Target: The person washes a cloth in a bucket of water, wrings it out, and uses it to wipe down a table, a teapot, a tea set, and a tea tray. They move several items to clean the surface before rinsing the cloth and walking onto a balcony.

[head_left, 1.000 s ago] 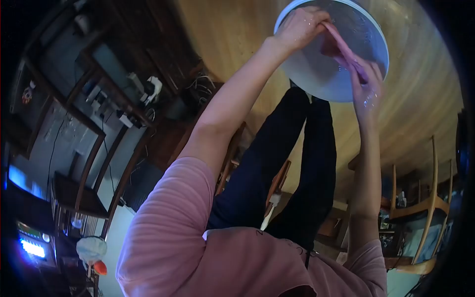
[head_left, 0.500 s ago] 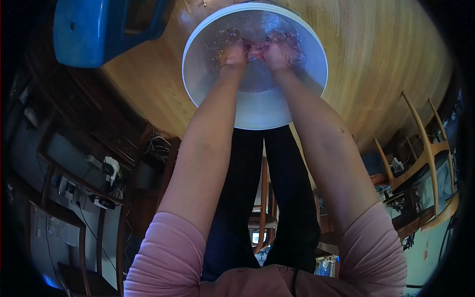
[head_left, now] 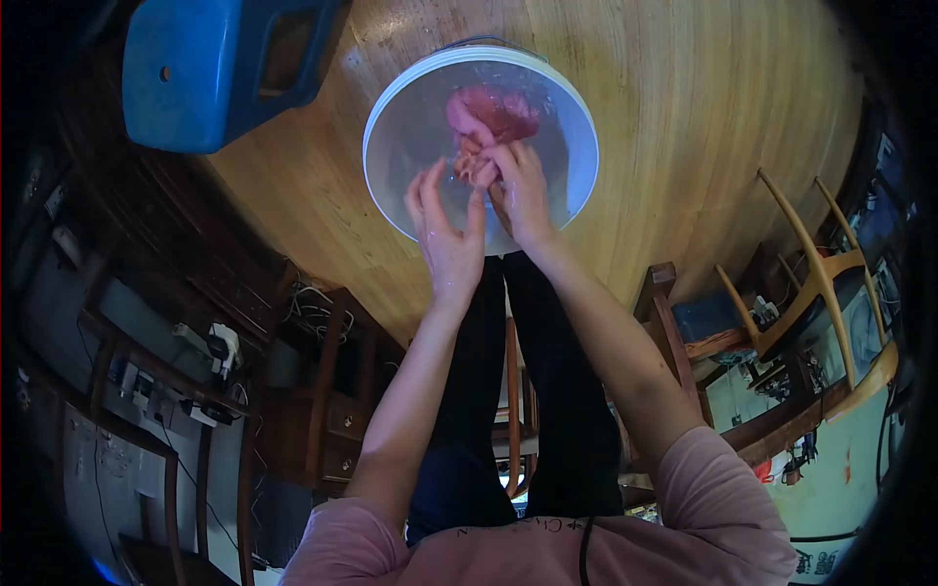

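A white bucket with water in it stands on the floor in front of me. Inside lies a bunched, wet pink cloth, its crumpled near end drawn toward me. My right hand is closed on that near end, fingers pinching the folds over the bucket. Just left of the cloth, my left hand is open above the near rim, its fingers spread and curved. Wet glints show on the left hand.
On the wooden floor, a blue plastic stool is at the upper left. A wooden chair stands at the right. Dark wooden furniture with drawers and cables is at the lower left.
Both hands have come up out of the water and back toward me. The left hand has spread open, while the right grips the pink cloth, which now shows more plainly.
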`<act>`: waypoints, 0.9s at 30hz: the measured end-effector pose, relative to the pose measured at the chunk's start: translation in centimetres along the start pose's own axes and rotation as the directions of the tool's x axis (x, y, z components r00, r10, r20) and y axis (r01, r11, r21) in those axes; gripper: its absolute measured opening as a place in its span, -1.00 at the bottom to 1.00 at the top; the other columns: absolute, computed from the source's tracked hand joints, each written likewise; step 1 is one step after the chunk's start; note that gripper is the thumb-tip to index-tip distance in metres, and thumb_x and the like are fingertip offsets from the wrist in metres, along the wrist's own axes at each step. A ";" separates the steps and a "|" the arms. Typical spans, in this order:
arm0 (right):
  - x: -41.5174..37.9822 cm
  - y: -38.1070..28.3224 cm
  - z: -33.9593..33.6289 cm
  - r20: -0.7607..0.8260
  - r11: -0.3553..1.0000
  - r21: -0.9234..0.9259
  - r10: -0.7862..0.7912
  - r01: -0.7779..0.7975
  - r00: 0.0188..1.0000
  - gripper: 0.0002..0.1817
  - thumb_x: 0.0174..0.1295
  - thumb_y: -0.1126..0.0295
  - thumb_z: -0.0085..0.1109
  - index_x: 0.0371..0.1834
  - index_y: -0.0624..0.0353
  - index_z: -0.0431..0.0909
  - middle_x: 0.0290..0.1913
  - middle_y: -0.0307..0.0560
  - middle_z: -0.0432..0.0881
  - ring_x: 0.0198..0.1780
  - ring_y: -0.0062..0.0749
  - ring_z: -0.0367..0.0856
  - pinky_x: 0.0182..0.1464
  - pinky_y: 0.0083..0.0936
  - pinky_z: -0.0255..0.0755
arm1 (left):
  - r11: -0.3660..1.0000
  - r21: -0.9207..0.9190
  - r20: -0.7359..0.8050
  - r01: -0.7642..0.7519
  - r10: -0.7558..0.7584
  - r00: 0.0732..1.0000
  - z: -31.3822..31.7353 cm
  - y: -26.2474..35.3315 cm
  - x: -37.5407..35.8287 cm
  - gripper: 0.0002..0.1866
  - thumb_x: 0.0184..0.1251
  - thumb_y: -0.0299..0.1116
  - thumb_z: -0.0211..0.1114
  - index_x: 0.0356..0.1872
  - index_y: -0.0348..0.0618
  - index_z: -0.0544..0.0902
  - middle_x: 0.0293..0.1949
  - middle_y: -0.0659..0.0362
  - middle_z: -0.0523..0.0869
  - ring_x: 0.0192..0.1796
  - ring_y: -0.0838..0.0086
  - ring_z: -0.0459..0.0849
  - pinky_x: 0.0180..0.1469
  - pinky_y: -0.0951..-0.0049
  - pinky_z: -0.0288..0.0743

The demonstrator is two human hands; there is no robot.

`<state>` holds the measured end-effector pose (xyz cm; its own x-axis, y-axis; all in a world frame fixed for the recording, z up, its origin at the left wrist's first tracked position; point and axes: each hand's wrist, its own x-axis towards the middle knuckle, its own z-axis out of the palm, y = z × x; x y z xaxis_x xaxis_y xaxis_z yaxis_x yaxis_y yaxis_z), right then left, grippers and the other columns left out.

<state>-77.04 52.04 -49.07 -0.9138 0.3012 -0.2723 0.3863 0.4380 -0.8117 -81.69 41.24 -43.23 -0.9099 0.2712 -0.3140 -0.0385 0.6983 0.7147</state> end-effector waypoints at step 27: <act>3.0 0.9 -2.2 0.381 0.611 0.415 0.557 -0.674 0.738 -0.36 0.24 -0.22 0.16 -0.18 0.27 0.65 -0.24 0.11 0.71 -0.09 -0.07 0.68 -0.05 -0.31 0.53 | -0.104 -0.336 0.896 0.936 -0.342 0.283 -3.9 7.4 -0.1 -0.65 0.29 -0.07 0.34 -0.06 -0.04 0.57 -0.27 0.19 0.64 -0.44 0.47 0.52 -0.48 0.48 0.38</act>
<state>-79.17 55.24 -49.49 -0.5074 0.1439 -0.8496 0.8001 -0.2873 -0.5265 -83.51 43.83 -35.50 0.1253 0.4311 -0.8936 -0.9865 -0.0417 -0.1585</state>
